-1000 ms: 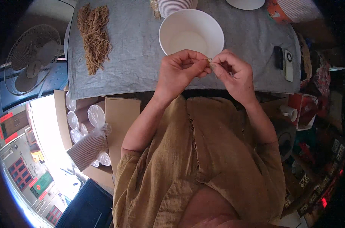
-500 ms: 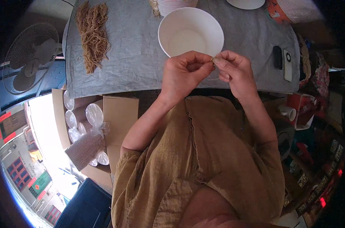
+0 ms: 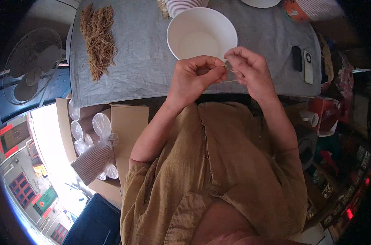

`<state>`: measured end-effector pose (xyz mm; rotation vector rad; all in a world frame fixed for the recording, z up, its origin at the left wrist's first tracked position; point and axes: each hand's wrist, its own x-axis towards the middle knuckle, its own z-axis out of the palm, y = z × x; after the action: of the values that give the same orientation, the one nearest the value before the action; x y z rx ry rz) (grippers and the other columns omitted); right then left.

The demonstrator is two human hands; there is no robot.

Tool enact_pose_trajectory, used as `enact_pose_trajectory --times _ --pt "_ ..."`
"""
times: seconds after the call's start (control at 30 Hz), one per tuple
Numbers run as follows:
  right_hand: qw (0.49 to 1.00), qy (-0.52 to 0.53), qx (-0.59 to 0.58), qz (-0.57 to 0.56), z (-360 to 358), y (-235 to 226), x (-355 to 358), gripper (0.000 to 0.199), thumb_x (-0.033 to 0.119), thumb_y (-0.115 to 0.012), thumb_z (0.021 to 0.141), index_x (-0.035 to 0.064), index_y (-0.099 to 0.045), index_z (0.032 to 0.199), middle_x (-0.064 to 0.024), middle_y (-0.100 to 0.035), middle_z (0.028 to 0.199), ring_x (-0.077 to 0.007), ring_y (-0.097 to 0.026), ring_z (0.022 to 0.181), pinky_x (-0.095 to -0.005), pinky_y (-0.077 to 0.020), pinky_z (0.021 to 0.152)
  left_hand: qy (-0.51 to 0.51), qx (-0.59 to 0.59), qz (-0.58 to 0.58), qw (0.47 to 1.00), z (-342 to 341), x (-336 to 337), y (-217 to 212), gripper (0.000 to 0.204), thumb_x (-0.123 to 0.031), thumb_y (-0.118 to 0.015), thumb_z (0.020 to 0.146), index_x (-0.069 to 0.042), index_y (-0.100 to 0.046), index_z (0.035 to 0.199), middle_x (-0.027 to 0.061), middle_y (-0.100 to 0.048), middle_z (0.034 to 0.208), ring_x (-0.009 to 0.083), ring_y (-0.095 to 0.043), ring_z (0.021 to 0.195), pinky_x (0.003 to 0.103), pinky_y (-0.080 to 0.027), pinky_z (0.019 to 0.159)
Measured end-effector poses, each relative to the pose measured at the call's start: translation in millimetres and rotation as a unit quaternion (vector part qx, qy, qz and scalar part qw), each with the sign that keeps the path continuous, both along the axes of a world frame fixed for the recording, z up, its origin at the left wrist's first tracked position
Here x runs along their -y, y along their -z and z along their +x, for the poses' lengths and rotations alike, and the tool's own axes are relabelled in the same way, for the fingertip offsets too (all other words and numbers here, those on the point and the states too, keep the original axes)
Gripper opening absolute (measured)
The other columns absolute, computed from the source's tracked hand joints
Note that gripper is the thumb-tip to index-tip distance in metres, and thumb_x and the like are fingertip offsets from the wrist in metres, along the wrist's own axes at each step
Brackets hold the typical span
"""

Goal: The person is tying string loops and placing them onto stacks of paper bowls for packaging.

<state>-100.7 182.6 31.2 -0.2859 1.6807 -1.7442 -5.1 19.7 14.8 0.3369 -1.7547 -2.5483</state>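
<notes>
A thin pale strand (image 3: 230,81) runs between my two hands, just in front of the near rim of a white tub (image 3: 228,28). My left hand (image 3: 193,81) is closed, thumb and forefinger pinching a small bit of the strand. My right hand (image 3: 254,75) also pinches the strand, its curled fingers hiding part of it. The fingertips are a little apart, with a short stretch of strand between them. The tub stands upright and shows a pale base inside. At the far left of the table lies a bundle of brown stringy strands (image 3: 97,43).
A grey cloth (image 3: 132,57) covers the table. Stacked tubs (image 3: 185,4) stand behind the white tub. A dark case (image 3: 297,59) and a white slab-like object (image 3: 308,67) lie at the right. An open carton (image 3: 130,126) with wrapped cup stacks and a fan (image 3: 32,65) stand left.
My fingertips have moved apart, the right hand shifting slightly up and away from the left. More of the strand shows between them. The view has shifted slightly.
</notes>
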Motion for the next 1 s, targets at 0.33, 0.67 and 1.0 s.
enact_pose_trajectory --times 0.33,0.67,1.0 --pt "0.999 -0.047 0.003 -0.002 3.2 0.7 -6.2 0.016 0.015 -0.062 0.094 0.0028 -0.064 0.103 0.0067 -0.05 0.066 -0.0009 -0.035 0.052 -0.019 -0.0257 0.044 -0.008 -0.011 -0.01 1.0 -1.7 0.9 -0.1 0.011 -0.002 -0.066 0.091 0.002 -0.065 0.102 0.009 -0.07 0.091 0.0161 -0.07 0.082 0.026 -0.058 0.073" --pt "0.997 -0.058 -0.043 -0.018 -0.9 -2.6 -13.3 0.016 0.014 -0.062 0.094 0.0021 -0.064 0.104 0.0058 -0.055 0.072 -0.0008 -0.042 0.059 -0.0182 -0.0327 0.05 0.001 0.016 0.024 1.0 -1.5 4.2 -3.4 0.014 -0.004 -0.067 0.091 0.002 -0.065 0.103 0.0103 -0.07 0.091 0.0169 -0.07 0.082 0.027 -0.058 0.074" --pt "0.992 -0.087 -0.087 0.001 -3.1 0.7 -12.2 0.013 0.011 -0.065 0.092 0.0021 -0.064 0.101 0.0036 -0.064 0.081 -0.001 -0.052 0.068 -0.0178 -0.0407 0.06 0.013 0.014 0.033 0.999 -2.7 3.1 -4.8 0.013 -0.003 -0.067 0.09 0.003 -0.065 0.101 0.0103 -0.07 0.092 0.0164 -0.069 0.083 0.026 -0.057 0.075"
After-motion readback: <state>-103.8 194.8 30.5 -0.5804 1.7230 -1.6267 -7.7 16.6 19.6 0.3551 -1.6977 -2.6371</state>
